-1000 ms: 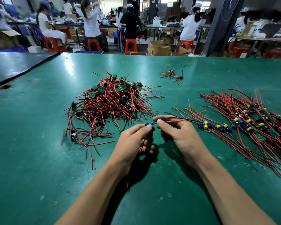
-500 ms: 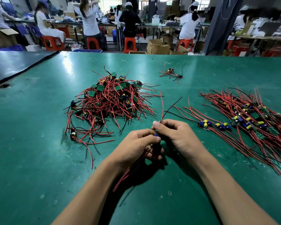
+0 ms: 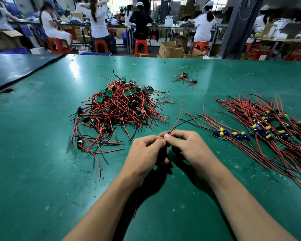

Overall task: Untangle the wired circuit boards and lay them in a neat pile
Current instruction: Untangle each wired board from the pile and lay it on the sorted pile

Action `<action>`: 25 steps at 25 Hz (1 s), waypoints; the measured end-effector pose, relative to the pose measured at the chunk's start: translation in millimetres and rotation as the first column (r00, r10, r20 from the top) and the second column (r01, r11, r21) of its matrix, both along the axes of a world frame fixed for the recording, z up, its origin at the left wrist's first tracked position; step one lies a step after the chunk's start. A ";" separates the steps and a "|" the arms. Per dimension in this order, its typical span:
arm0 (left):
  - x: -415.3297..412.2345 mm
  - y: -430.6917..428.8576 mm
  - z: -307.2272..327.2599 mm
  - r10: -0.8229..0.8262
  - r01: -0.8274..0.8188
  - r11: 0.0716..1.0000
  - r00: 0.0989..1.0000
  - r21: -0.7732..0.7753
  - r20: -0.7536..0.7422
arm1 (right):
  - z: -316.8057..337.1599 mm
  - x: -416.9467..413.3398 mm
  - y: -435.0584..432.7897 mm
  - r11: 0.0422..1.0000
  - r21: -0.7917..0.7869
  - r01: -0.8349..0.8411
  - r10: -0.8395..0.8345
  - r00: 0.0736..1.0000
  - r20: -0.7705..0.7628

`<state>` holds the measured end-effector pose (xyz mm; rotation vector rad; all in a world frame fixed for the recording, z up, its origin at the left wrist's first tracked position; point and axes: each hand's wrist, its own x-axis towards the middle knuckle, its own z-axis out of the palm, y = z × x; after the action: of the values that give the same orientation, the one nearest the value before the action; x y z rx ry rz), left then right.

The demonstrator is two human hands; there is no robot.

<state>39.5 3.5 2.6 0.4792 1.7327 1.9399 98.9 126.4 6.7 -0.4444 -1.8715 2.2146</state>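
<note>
At the centre of the head view, just above the green table [image 3: 42, 171], my left hand [image 3: 144, 153] and right hand [image 3: 189, 146] meet fingertip to fingertip. Both pinch the leads of one wired board, and the board itself is hidden inside the fingers. From the pinch a red wire [image 3: 180, 113] rises toward 12 o'clock, a black wire [image 3: 189, 121] runs toward 2 o'clock, and a red tail [image 3: 136, 204] hangs toward 6 o'clock. The neat pile [image 3: 268, 126] lies at 3 o'clock from the grip, nearer the right hand, its wires running 10-to-4. The tangled heap [image 3: 120, 108] sits at 11 o'clock, nearer the left. I judge the right hand should carry the board across.
</note>
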 end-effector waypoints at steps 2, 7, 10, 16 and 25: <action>-1.5 0.2 -0.2 -0.030 0.030 0.999 0.999 -0.041 -0.013 | -3.4 -2.8 3.3 0.987 0.119 0.110 -0.110 0.994 -0.004; -1.8 0.5 1.1 -0.167 0.158 0.979 0.984 -0.126 -0.064 | -10.9 -9.6 16.5 0.921 0.229 0.315 -0.312 0.949 -0.051; -0.1 0.0 1.6 -0.218 0.206 0.968 0.974 -0.146 -0.068 | -10.3 -12.0 18.8 0.922 0.054 0.383 -0.379 0.923 -0.072; 4.1 0.6 -2.2 -0.101 0.083 0.986 0.988 -0.145 -0.119 | -7.6 -11.1 20.4 0.947 -0.139 0.289 -0.298 0.954 -0.047; 3.9 -0.7 -1.1 -0.120 0.106 0.985 0.987 -0.133 -0.102 | -9.0 -9.7 14.8 0.969 -0.071 0.238 -0.236 0.971 0.028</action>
<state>43.4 2.8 1.5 0.6347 1.8421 1.7410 89.2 141.2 -2.3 -0.6674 -1.6519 2.1306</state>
